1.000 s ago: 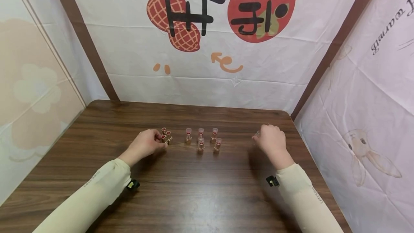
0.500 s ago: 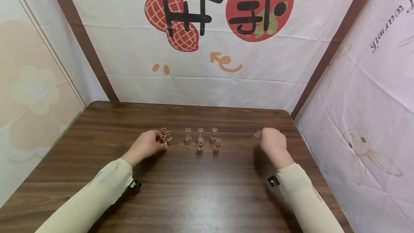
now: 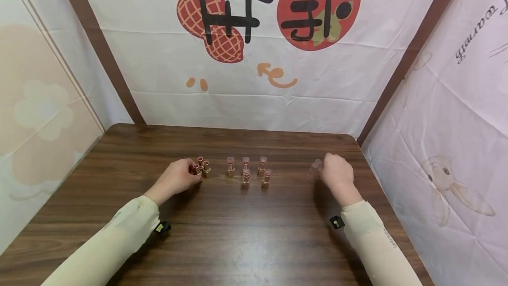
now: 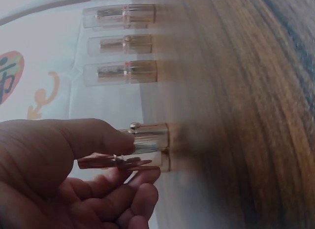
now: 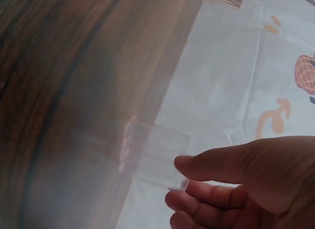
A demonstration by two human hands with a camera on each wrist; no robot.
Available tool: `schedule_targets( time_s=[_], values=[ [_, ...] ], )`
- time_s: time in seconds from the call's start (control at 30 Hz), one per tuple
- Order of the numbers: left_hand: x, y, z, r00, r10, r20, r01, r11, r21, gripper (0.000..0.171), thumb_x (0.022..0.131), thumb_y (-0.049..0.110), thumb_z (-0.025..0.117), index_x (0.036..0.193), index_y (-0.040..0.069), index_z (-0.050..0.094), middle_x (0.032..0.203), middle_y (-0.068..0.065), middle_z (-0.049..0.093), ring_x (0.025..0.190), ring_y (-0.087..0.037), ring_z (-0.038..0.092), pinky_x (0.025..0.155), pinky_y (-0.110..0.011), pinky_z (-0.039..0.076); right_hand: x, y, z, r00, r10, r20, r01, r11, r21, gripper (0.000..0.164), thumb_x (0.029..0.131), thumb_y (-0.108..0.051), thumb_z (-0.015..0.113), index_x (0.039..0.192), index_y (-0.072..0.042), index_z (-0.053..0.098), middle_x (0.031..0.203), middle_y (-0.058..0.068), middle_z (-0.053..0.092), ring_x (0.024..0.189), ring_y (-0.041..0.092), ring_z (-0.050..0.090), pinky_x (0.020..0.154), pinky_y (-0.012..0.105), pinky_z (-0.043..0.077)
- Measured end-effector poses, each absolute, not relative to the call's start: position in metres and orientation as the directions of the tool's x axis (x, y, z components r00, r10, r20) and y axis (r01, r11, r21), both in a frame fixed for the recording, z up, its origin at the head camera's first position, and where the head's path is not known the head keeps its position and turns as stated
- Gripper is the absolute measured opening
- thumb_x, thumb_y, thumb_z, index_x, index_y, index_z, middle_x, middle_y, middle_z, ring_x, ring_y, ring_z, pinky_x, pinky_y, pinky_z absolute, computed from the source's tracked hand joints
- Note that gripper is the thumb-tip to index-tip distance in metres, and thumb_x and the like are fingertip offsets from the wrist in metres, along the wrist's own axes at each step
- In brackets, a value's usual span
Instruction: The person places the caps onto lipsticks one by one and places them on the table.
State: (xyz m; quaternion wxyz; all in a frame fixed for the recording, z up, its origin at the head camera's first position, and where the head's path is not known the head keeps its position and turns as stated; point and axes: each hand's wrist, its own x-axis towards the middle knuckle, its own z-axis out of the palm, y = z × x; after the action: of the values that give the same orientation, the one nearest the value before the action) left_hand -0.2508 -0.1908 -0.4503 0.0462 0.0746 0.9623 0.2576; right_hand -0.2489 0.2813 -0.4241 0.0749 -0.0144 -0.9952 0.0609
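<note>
In the head view my left hand (image 3: pixel 179 176) is at the left of the table. Its thumb and fingers pinch an uncapped gold lipstick (image 4: pixel 96 162), tilted slightly away from two uncapped lipsticks (image 3: pixel 206 169) standing beside it. At the right, my right hand (image 3: pixel 337 175) is next to small clear caps (image 3: pixel 315 167) upright on the table. In the right wrist view the thumb and fingers lie loosely about the top end of a clear cap (image 5: pixel 162 146), with a gap between thumb and forefinger. Whether the fingertips still touch it is hard to see.
Several lipsticks with clear caps (image 3: pixel 246 178) stand upright in two short rows mid-table, between the hands. The brown wood-grain table (image 3: pixel 246 228) ends at a printed cloth backdrop (image 3: pixel 238 111). A cloth wall rises on each side.
My right hand has drawn slightly right, bringing the clear caps into sight. My left hand has shifted a little left, taking one lipstick away from the other two.
</note>
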Motion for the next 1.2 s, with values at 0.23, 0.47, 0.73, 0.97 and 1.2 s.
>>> schedule_targets(
  time_s=[0.23, 0.47, 0.73, 0.97, 1.2],
  values=[
    [-0.243, -0.198, -0.438, -0.985, 0.169, 0.023, 0.154, 0.823, 0.547, 0.024, 0.089, 0.022, 0.065, 0.106, 0.005, 0.059, 0.096, -0.008, 0.064, 0.082, -0.021, 0.058, 0.073, -0.037, 0.047, -0.238, 0.279, -0.404, -0.964, 0.060, 0.259, 0.022, 0.989, -0.148, 0.020, 0.091, -0.013, 0.059, 0.093, 0.006, 0.066, 0.092, 0.026, 0.064, 0.090, 0.048, 0.064, 0.066, 0.059, 0.053],
    [-0.243, -0.193, -0.432, -0.957, 0.254, 0.139, 0.284, 0.738, 0.612, 0.020, 0.088, 0.014, 0.068, 0.105, 0.006, 0.060, 0.099, -0.008, 0.064, 0.090, -0.020, 0.059, 0.080, -0.037, 0.049, -0.232, 0.265, -0.384, -0.962, -0.080, 0.262, -0.163, 0.936, -0.312, 0.025, 0.094, -0.018, 0.065, 0.112, -0.002, 0.070, 0.107, 0.017, 0.066, 0.099, 0.035, 0.065, 0.082, 0.053, 0.053],
    [-0.232, -0.175, -0.423, -0.926, 0.343, 0.160, 0.360, 0.669, 0.650, 0.019, 0.091, 0.013, 0.070, 0.107, 0.011, 0.060, 0.102, -0.003, 0.065, 0.092, -0.017, 0.061, 0.081, -0.036, 0.050, -0.228, 0.230, -0.376, -0.910, -0.277, 0.307, -0.406, 0.746, -0.529, 0.021, 0.093, -0.029, 0.078, 0.107, -0.013, 0.072, 0.097, -0.001, 0.068, 0.086, 0.015, 0.063, 0.078, 0.036, 0.054],
    [-0.222, -0.157, -0.414, -0.897, 0.400, 0.189, 0.421, 0.638, 0.645, 0.017, 0.090, 0.012, 0.072, 0.104, 0.012, 0.062, 0.094, 0.000, 0.063, 0.083, -0.015, 0.057, 0.071, -0.028, 0.048, -0.226, 0.214, -0.377, -0.884, -0.334, 0.328, -0.468, 0.638, -0.612, 0.020, 0.092, -0.022, 0.079, 0.110, -0.016, 0.073, 0.094, -0.005, 0.069, 0.084, 0.011, 0.063, 0.075, 0.033, 0.054],
    [-0.217, -0.146, -0.410, -0.866, 0.431, 0.253, 0.487, 0.614, 0.621, 0.018, 0.089, 0.012, 0.076, 0.102, 0.014, 0.065, 0.095, 0.002, 0.062, 0.085, -0.013, 0.057, 0.074, -0.034, 0.051, -0.222, 0.200, -0.383, -0.884, -0.366, 0.291, -0.458, 0.557, -0.692, 0.022, 0.091, -0.016, 0.079, 0.111, -0.014, 0.073, 0.095, -0.005, 0.069, 0.085, 0.015, 0.064, 0.075, 0.035, 0.056]
  ],
)
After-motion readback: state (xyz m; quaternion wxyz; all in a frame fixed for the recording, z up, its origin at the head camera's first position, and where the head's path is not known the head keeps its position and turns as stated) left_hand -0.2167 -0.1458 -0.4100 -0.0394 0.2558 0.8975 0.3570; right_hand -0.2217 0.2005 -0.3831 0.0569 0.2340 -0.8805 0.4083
